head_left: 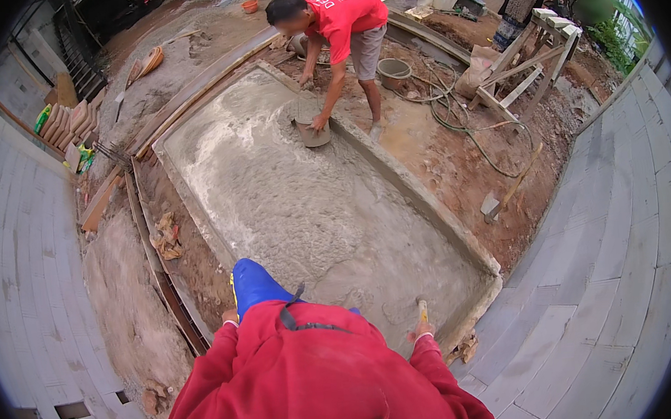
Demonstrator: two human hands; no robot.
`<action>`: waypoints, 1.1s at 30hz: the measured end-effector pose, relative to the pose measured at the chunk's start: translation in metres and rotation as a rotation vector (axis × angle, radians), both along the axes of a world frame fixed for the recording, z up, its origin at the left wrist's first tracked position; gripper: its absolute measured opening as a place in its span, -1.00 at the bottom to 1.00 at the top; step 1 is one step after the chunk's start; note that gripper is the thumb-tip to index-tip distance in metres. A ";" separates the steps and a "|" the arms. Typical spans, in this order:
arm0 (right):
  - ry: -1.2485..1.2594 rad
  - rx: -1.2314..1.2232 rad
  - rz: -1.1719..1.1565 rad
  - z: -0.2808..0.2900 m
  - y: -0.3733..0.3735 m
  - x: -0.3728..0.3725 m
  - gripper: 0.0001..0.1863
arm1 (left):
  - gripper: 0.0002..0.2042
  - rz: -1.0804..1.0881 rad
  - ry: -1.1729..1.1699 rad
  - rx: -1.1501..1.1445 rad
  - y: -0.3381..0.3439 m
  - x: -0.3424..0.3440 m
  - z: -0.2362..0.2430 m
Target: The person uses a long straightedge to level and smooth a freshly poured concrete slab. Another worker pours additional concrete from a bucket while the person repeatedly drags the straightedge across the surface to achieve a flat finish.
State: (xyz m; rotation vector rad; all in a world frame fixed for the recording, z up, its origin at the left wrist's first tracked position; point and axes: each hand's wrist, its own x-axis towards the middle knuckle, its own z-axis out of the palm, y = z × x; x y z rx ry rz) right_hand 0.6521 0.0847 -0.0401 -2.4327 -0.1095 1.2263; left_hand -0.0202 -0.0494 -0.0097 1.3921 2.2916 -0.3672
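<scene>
Wet grey concrete (296, 205) fills a long, low-walled rectangular bed in front of me. My right hand (419, 332) is low over its near right part, closed around a tool with a pale yellowish handle (422, 311); the tool's working end cannot be made out. My left hand (230, 318) is beside my blue-clad knee (256, 282), mostly covered by the red sleeve, its fingers hidden. Across the bed a co-worker in a red shirt (345, 16) bends over and tips a grey bucket (314, 133) at the concrete's surface.
The bed's raised rim (429, 202) runs along the right. Beyond it are a grey tub (394, 71), a hose (455, 125), a wooden trestle (525, 68) and a long-handled tool (511, 192). Stacked sacks (69, 124) lie far left; tiled walls (592, 268) flank both sides.
</scene>
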 end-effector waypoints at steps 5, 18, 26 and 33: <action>-0.011 0.000 0.067 0.002 -0.001 0.004 -0.69 | -0.68 0.028 -0.029 -0.008 0.008 0.009 0.009; 0.055 -0.013 0.044 0.006 -0.005 0.009 -0.63 | -0.65 0.489 -0.997 0.585 0.236 0.154 0.333; 0.218 -0.056 0.013 0.011 -0.010 0.011 -0.55 | -0.56 -0.729 -1.808 0.448 0.280 0.342 0.618; 0.209 -0.075 -0.002 0.030 -0.013 -0.008 -0.58 | -0.57 -0.976 -2.034 0.130 0.274 0.419 0.642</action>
